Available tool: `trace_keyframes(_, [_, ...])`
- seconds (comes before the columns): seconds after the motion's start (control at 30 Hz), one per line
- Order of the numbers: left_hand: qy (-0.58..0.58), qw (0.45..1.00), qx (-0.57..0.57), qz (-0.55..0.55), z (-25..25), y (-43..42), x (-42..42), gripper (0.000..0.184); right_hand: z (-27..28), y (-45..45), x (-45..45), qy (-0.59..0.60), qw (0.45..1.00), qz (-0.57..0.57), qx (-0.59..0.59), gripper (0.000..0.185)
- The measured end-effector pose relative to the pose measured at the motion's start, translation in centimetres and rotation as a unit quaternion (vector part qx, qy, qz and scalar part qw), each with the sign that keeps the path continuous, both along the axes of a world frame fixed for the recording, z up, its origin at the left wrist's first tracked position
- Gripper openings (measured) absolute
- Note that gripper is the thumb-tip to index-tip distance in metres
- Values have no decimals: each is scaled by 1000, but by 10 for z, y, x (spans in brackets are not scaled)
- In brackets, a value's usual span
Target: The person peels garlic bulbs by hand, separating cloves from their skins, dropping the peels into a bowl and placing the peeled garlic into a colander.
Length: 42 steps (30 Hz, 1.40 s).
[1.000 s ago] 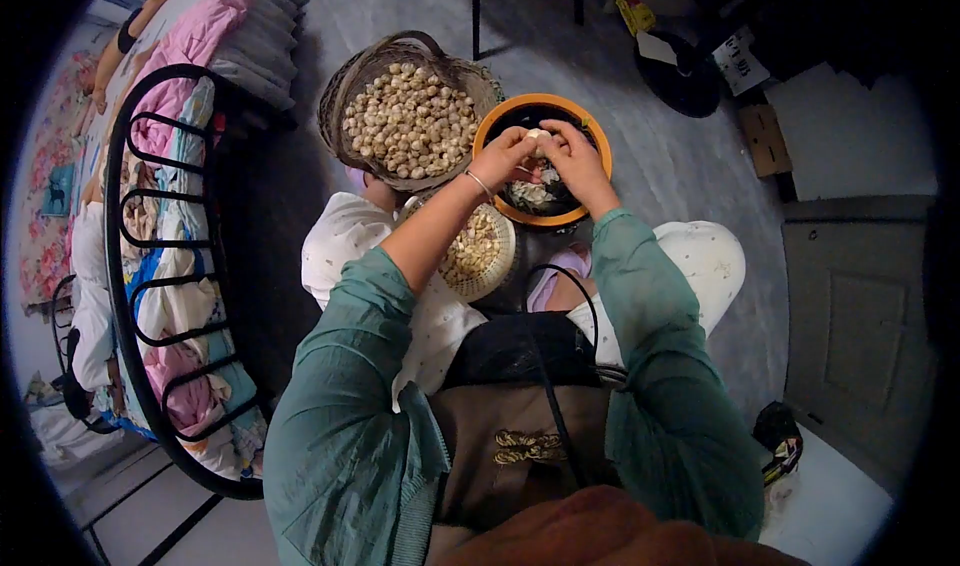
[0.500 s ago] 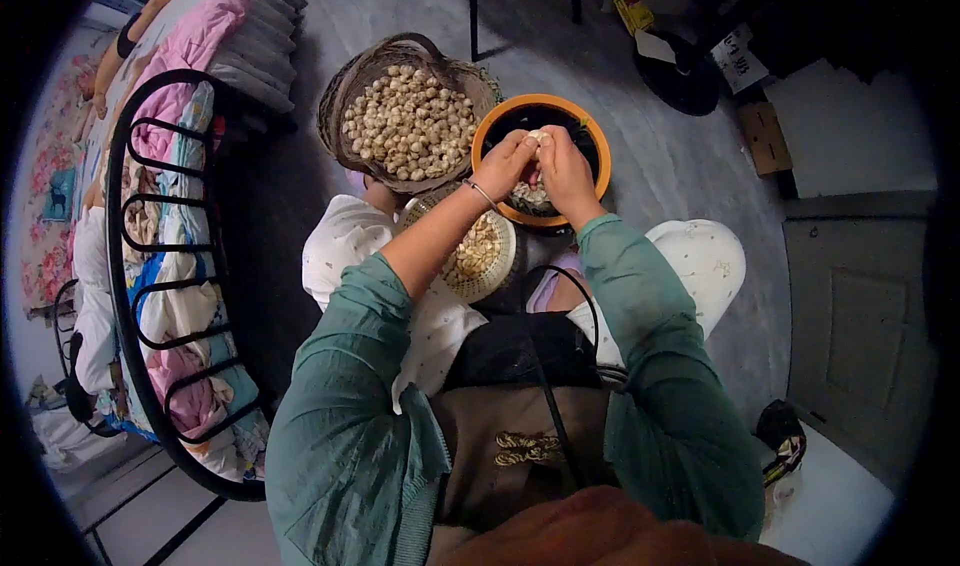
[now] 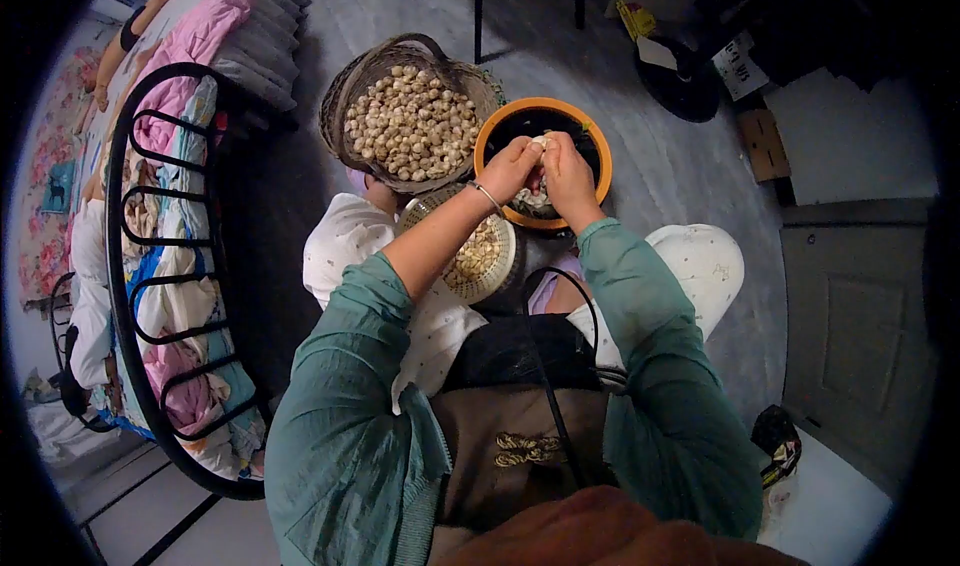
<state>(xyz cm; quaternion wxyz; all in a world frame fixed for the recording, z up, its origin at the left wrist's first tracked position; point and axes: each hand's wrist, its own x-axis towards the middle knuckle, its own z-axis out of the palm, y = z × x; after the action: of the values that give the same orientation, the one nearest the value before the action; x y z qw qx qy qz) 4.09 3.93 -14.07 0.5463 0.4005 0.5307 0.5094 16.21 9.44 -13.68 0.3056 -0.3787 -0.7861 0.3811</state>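
Note:
Over an orange-rimmed dark bucket (image 3: 603, 166), my left hand (image 3: 508, 169) and my right hand (image 3: 568, 178) meet with fingers closed on a pale garlic bulb (image 3: 541, 142). Whitish peelings (image 3: 532, 202) lie inside the bucket below them. To the left, a brown woven basket (image 3: 338, 116) is full of small round garlic bulbs (image 3: 412, 124). Nearer to me, partly behind my left forearm, a cream plastic basket (image 3: 513, 256) holds pale peeled cloves (image 3: 476, 258).
On the left stands a black metal bed frame (image 3: 122, 256) with piled bedding; another person's arm (image 3: 120, 46) shows beyond. Dark stool legs (image 3: 478, 16) are at the top. A cardboard box (image 3: 765, 144) and a grey cabinet door (image 3: 860, 316) are at right. A black cable (image 3: 540, 366) crosses my lap.
My hands have drawn closer together around the bulb, and my right hand's fingers have curled in more. The baskets and bucket have stayed in place.

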Motion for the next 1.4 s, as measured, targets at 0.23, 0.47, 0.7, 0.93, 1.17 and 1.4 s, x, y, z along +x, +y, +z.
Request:
trace_keyframes(0.23, [-103,994,-29,37,-5,0,3,33,8,-4,-2,15,1000,10,-12,21])
trace_keyframes(0.47, [-14,999,-10,51,0,-1,4,33,5,-6,-3,36,999,2,32,22])
trace_keyframes(0.7, [-86,996,-5,36,1,-1,2,32,-5,6,-1,90,994,-20,-55,30])
trace_keyframes(0.93, [-292,956,18,-31,-1,2,-12,36,-2,16,6,262,861,48,-433,32])
trace_keyframes(1.17, [-278,959,-53,17,9,2,-21,36,5,17,4,230,888,35,-397,30])
trace_keyframes(1.4, [-60,998,-37,-2,-2,8,-20,25,-3,17,1,96,956,2,-277,21])
